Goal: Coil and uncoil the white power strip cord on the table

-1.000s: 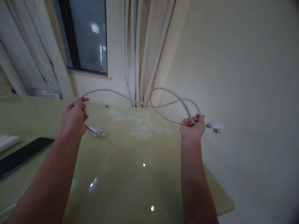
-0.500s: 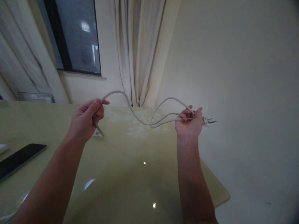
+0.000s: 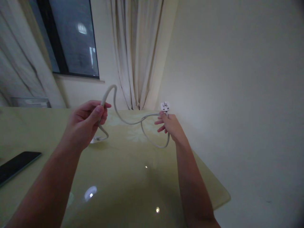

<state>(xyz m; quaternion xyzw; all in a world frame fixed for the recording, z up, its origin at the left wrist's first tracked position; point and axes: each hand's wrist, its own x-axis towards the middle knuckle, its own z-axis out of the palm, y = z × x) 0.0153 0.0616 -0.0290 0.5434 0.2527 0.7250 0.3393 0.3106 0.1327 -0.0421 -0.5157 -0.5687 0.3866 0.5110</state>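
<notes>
Above the glossy surface [image 3: 128, 177], left hand [image 3: 83, 123] and right hand [image 3: 173, 126] hold a pale cable [image 3: 129, 123].
The left's fingers are clamped on it; the right pinches it just below the plug [image 3: 165, 106], other fingers spread. Pulling the crossed loop could snarl it; a loose pinch might drop the plug.

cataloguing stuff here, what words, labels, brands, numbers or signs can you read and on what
No readable text anywhere.
Power plug: any marking too small to read.
White cable: none visible.
White object by the left hand: too blurred.
Phone: none visible.
</notes>
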